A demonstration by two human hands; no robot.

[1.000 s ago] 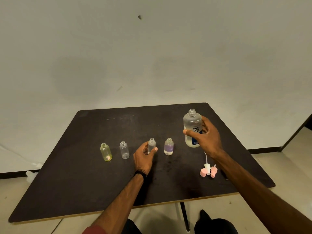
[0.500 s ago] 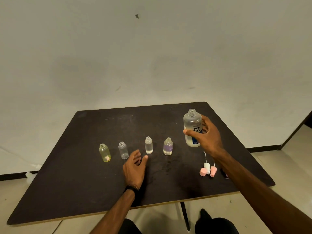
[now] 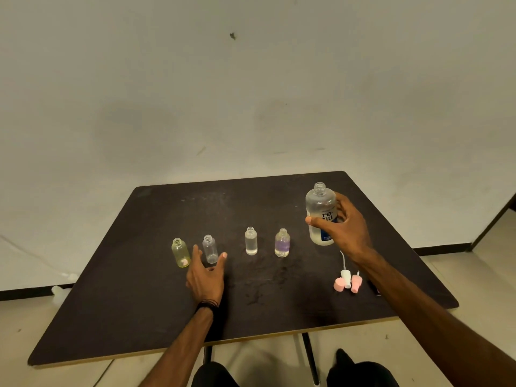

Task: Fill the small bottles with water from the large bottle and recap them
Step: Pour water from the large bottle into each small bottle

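The left hand (image 3: 206, 277) lies low over the dark table (image 3: 139, 303), fingers spread wide around the near side of a clear small bottle (image 3: 210, 249), holding nothing. Just left stands a yellowish bottle (image 3: 180, 252) with something pink at its bottom. Right of the hand, a clear bottle (image 3: 251, 241) looks nearly full; a purple-tinted bottle (image 3: 282, 243) stands beside it. Pink and white caps (image 3: 347, 282) lie near the right forearm. Farther back, the right hand (image 3: 344, 227) grips the uncapped large bottle (image 3: 320, 210), upright

bare forearms, black band (image 3: 207, 304) on left wrist, dark trousers (image 3: 360, 371)
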